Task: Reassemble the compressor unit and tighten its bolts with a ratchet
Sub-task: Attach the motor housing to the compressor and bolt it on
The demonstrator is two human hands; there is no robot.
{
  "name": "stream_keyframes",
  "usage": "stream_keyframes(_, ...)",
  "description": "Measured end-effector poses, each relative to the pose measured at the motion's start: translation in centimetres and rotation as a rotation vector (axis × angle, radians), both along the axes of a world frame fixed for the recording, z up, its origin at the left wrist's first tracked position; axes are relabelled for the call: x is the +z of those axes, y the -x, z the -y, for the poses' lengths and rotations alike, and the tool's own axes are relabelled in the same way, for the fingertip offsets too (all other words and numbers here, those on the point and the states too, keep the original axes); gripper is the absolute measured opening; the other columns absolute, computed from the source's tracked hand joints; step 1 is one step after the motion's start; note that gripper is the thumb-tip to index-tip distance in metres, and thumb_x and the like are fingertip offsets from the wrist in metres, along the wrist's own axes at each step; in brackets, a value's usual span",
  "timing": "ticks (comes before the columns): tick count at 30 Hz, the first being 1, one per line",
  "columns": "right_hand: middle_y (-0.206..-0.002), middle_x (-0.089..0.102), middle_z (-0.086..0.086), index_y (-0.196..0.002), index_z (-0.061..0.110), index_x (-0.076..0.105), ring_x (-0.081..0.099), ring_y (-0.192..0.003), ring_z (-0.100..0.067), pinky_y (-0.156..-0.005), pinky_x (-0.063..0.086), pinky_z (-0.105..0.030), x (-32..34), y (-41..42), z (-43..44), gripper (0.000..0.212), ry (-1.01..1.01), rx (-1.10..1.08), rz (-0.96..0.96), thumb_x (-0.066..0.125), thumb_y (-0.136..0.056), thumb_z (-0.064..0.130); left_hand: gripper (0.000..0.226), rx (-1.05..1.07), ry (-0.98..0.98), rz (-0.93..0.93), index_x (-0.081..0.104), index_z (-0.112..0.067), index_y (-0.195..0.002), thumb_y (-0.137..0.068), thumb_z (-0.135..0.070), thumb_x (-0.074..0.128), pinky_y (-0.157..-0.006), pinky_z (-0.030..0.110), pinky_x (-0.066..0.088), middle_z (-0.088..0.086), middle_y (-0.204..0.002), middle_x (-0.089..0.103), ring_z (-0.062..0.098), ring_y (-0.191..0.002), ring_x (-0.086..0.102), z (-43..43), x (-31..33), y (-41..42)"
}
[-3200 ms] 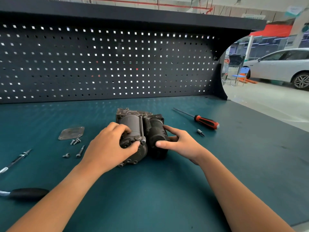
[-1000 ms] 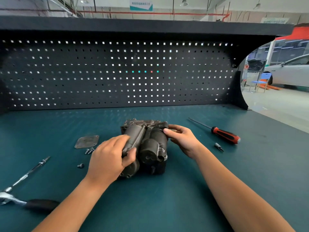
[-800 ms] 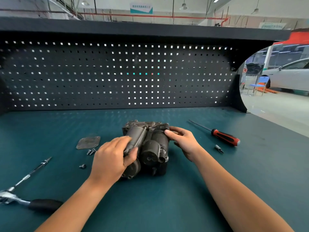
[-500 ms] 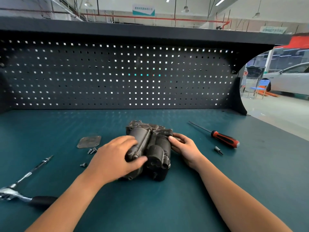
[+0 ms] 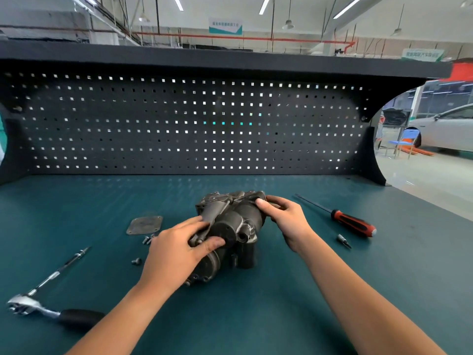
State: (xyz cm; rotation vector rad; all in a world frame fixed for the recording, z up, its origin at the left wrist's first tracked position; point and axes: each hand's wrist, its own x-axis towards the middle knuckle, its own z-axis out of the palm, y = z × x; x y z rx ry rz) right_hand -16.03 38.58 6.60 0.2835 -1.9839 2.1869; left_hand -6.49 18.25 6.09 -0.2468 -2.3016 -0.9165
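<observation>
now held: dark grey cast-metal compressor unit [image 5: 231, 224], on the teal bench [image 5: 256, 319] between both hands, long axis pointing away.
left hand [image 5: 174, 254]: gripping its near left cylinder.
right hand [image 5: 288, 221]: clasping its far right side.
left of it: one flat grey cover plate [image 5: 144, 225], one chrome ratchet [image 5: 38, 307], about three loose bolts [image 5: 137, 261]; left hand nearer.

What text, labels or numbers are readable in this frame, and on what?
Too blurred to read: characters on the hanging ceiling sign.
Too blurred to read: characters on the green sign at upper right.
None legible on the compressor unit, ratchet or screwdriver.
</observation>
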Motion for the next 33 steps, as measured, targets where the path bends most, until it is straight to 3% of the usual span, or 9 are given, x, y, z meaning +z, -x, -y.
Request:
stream_keyframes(2, -0.091, 0.068, -0.001, -0.091, 0.016, 0.065, 0.064, -0.082, -0.004, -0.068, 0.046, -0.009, 1.9, -0.4, 0.1, 0.021, -0.041, -0.046, -0.040, 0.077, -0.074, 0.020, 0.062, -0.016, -0.117, -0.029, 0.073, -0.018, -0.101, -0.058, -0.060, 0.057, -0.082, 0.011, 0.041, -0.012, -0.103, 0.070, -0.008, -0.093, 0.057, -0.4, -0.3, -0.1)
stream_keyframes(5, -0.082, 0.067, 0.007, -0.077, 0.023, 0.065, 0.061, -0.076, -0.003, -0.061, 0.048, -0.007, 4.9, -0.7, 0.1, 0.019, -0.146, -0.113, -0.130, 0.081, -0.068, 0.024, 0.045, -0.096, -0.281, 0.009, 0.072, -0.026, -0.094, -0.068, -0.062, 0.067, -0.066, 0.000, 0.039, -0.037, -0.072, 0.063, -0.021, -0.077, 0.056, -1.2, -1.0, -0.4)
stream_keyframes(8, -0.079, 0.062, 0.013, -0.088, 0.021, 0.067, 0.059, -0.077, -0.003, -0.069, 0.047, -0.016, 6.2, -0.2, 0.7, 0.029, -0.312, -0.196, -0.182, 0.083, -0.065, 0.030, 0.037, -0.211, -0.347, 0.129, 0.056, -0.044, -0.097, -0.070, -0.069, 0.057, -0.070, 0.000, 0.039, -0.038, -0.083, 0.063, -0.021, -0.086, 0.056, -2.7, -1.6, -0.8)
stream_keyframes(10, -0.075, 0.061, 0.013, -0.086, 0.020, 0.068, 0.058, -0.071, -0.001, -0.061, 0.045, -0.012, 6.4, 0.0, 1.0, 0.027, -0.372, -0.206, -0.186, 0.083, -0.066, 0.030, 0.040, -0.262, -0.387, 0.183, 0.050, -0.046, -0.102, -0.067, -0.066, 0.049, -0.071, 0.000, 0.038, -0.038, -0.089, 0.063, -0.019, -0.095, 0.053, -3.3, -1.7, -1.0)
stream_keyframes(14, -0.081, 0.065, 0.012, -0.092, 0.022, 0.067, 0.061, -0.067, 0.004, -0.055, 0.046, -0.008, 5.1, -0.2, 0.4, 0.029, -0.171, -0.140, -0.158, 0.081, -0.068, 0.029, 0.045, -0.334, -0.279, 0.188, 0.037, -0.055, -0.113, -0.069, -0.060, 0.046, -0.072, -0.002, 0.036, -0.053, -0.093, 0.051, -0.026, -0.093, 0.050, -3.2, -1.3, -1.3)
stream_keyframes(21, -0.106, 0.063, 0.016, -0.108, 0.032, 0.059, 0.061, -0.097, 0.001, -0.083, 0.049, -0.019, 2.9, -1.1, 0.0, 0.034, -0.011, -0.092, -0.157, 0.073, -0.077, 0.031, 0.044, -0.351, -0.280, 0.181, 0.036, -0.056, -0.112, -0.069, -0.057, 0.046, -0.071, -0.005, 0.035, -0.052, -0.088, 0.052, -0.029, -0.089, 0.048, -3.2, -1.0, -1.6)
stream_keyframes(26, -0.117, 0.060, 0.012, -0.117, 0.034, 0.057, 0.060, -0.103, -0.003, -0.085, 0.051, -0.022, 1.8, -1.6, 0.8, 0.032, 0.070, -0.100, -0.144, 0.063, -0.085, 0.034, 0.042, -0.374, -0.289, 0.209, 0.034, -0.057, -0.112, -0.071, -0.054, 0.044, -0.069, -0.005, 0.035, -0.054, -0.088, 0.052, -0.029, -0.090, 0.049, -3.3, -0.8, -1.8)
stream_keyframes(29, -0.118, 0.062, 0.008, -0.112, 0.033, 0.060, 0.061, -0.106, -0.012, -0.092, 0.050, -0.031, 1.9, -1.5, 1.4, 0.025, 0.144, -0.111, -0.114, 0.061, -0.087, 0.031, 0.041, -0.363, -0.260, 0.232, 0.029, -0.062, -0.111, -0.072, -0.056, 0.040, -0.073, -0.005, 0.033, -0.044, -0.094, 0.055, -0.033, -0.092, 0.043, -3.5, -0.8, -1.8)
stream_keyframes(33, -0.105, 0.068, 0.009, -0.095, 0.038, 0.066, 0.066, -0.094, -0.011, -0.082, 0.054, -0.029, 2.1, -1.4, 0.9, 0.014, 0.176, -0.108, -0.112, 0.066, -0.084, 0.028, 0.033, -0.362, -0.223, 0.281, 0.027, -0.067, -0.107, -0.076, -0.059, 0.035, -0.077, -0.005, 0.033, -0.042, -0.104, 0.047, -0.033, -0.093, 0.040, -3.6, -0.8, -1.8)
